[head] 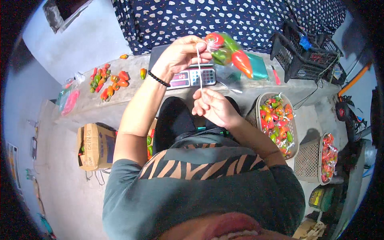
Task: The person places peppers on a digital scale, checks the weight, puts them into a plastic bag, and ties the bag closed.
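My left hand (189,52) grips the gathered neck of a clear plastic bag of red and green peppers (241,61), which sticks out to the right. From my left thumb a thin white tie (199,70) runs taut down to my right hand (214,106), where thumb and fingers pinch its lower end. Behind the tie, a digital scale (180,83) with a lit display sits on the concrete ledge (135,81); my left forearm and hand hide part of it. Clear plastic (225,72) lies right of the scale's keypad.
Loose peppers (103,78) and a pink plastic bag (71,102) lie on the ledge's left part. Rightward are green plastic (258,66), a red-handled tool (275,76) and a black crate (300,66). Baskets of bagged peppers (277,129) stand at right, a cardboard box (93,147) at left.
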Demonstrator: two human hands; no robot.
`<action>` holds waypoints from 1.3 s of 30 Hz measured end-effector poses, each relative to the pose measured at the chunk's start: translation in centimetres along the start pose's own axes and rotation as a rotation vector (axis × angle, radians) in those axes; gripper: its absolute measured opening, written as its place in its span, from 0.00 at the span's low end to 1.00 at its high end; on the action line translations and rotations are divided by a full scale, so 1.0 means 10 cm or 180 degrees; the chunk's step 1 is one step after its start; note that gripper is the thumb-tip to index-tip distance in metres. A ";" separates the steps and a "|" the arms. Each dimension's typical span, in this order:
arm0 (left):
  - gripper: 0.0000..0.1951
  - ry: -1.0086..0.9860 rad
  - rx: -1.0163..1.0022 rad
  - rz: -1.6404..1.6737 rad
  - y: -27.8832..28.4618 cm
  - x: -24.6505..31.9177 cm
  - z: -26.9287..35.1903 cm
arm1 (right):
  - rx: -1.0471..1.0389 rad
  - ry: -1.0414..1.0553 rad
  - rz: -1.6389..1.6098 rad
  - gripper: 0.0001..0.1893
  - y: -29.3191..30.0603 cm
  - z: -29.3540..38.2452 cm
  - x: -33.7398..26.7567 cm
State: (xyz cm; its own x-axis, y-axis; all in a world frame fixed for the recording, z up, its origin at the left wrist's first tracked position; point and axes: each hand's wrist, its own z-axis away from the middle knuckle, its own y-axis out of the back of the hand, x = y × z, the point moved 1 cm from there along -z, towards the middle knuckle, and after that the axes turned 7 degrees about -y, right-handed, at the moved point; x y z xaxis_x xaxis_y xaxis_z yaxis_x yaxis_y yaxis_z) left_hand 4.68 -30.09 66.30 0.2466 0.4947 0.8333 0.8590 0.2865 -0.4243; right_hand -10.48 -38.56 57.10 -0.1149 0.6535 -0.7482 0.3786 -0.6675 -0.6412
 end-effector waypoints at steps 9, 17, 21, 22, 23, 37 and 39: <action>0.05 0.0921 0.0313 -0.4027 0.32 -0.13 0.29 | 0.0999 0.0059 0.2433 0.08 1.03 -0.51 -0.99; 0.08 0.0303 0.0505 0.0522 0.52 -0.12 0.03 | 0.0515 0.0147 0.0979 0.13 0.27 -0.44 -0.02; 0.04 0.0540 -0.0045 -0.0223 0.42 0.01 0.20 | -0.0105 -0.0145 0.0269 0.11 0.81 -0.58 -0.08; 0.05 0.0555 0.0259 -0.1304 0.28 0.00 0.19 | 0.0117 -0.0067 0.0586 0.10 1.05 -0.61 -0.31; 0.06 0.0169 -0.0022 -0.2913 0.30 -0.01 0.19 | 0.0282 -0.0001 0.0902 0.09 1.23 -0.68 -0.53; 0.04 0.0308 -0.0380 -0.0852 0.08 0.16 0.04 | 0.0123 -0.0224 0.0641 0.10 0.43 -0.61 -0.48; 0.03 -0.0035 -0.0345 -0.3092 0.10 0.05 -0.06 | 0.0231 -0.0219 0.1118 0.09 1.16 -0.70 -0.92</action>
State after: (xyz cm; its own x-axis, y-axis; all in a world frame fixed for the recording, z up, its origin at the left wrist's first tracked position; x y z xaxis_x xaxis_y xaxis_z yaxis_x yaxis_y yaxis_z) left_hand 5.89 -30.07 66.48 -0.5939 0.0908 0.7994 0.7227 0.4968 0.4805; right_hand 1.39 -49.85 57.78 -0.0519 0.3559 -0.9331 0.3401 -0.8722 -0.3516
